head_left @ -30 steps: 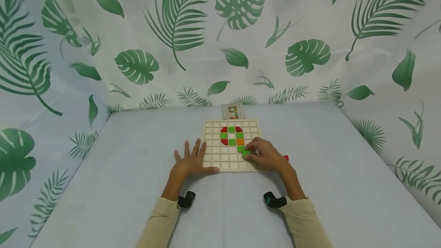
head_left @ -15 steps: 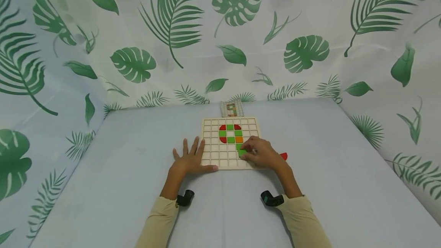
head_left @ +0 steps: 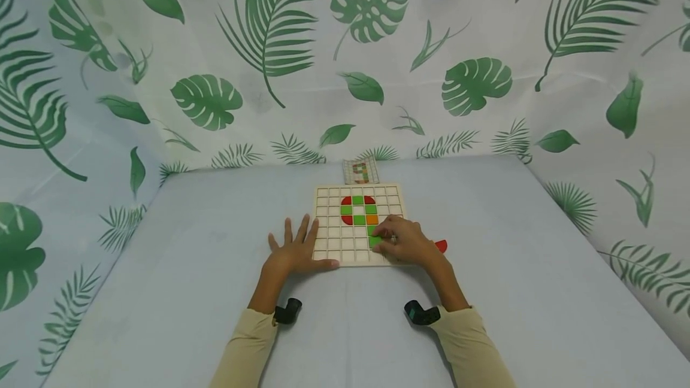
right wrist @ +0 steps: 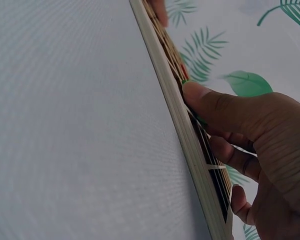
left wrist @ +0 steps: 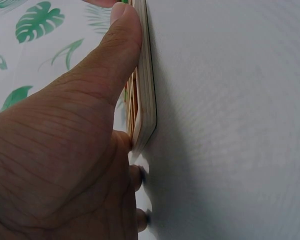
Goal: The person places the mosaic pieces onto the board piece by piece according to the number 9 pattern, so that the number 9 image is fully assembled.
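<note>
A wooden grid board [head_left: 334, 245] lies on the table. My right hand [head_left: 405, 242] pinches a green square tile [head_left: 374, 243] between thumb and fingers, down at a cell in the lower right part of the grid. In the right wrist view, the thumb [right wrist: 202, 97] covers most of that tile. Another green tile [head_left: 372, 230] sits just above it, under an orange tile [head_left: 372, 219]. Farther up, red and green tiles form a ring around one bare cell. My left hand [head_left: 293, 255] rests with spread fingers at the board's near left corner, its thumb along the front edge.
A small pattern card [head_left: 351, 173] with a coloured grid picture lies behind the board. One red piece [head_left: 441, 246] shows on the table, partly behind my right wrist. A leaf-print cloth [head_left: 302, 82] stands at the back and sides.
My right hand has moved slightly left and brought the green tile from a tilted position into line below the other green tile. The left hand keeps its place at the board.
</note>
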